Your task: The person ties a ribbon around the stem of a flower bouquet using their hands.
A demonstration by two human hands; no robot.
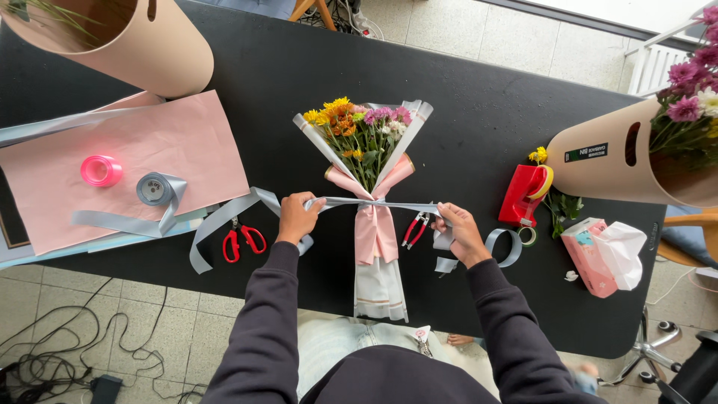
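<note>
the near table edge runs just behind the person's dark sleeves, and the lower wrap of the bouquet reaches almost to it. the left hand is closed on the grey ribbon, thumb and fingers pinched on the strand; a loose tail of that ribbon curls away to the left, and how it runs under the palm is hidden. the right hand is clamped on the other end, with a short tail hanging below the fist. between the hands the ribbon is stretched taut across the bouquet's narrow waist.

the bouquet lies flat near the middle of the black table, its long axis running near to far, stems toward the person and the yellow, orange and purple flower heads pointing away. red scissors lie just left of the left hand, red pliers just beside the right. bare black tabletop opens beyond the flowers. the beige bins at the far left and right are cut off by the frame.
</note>
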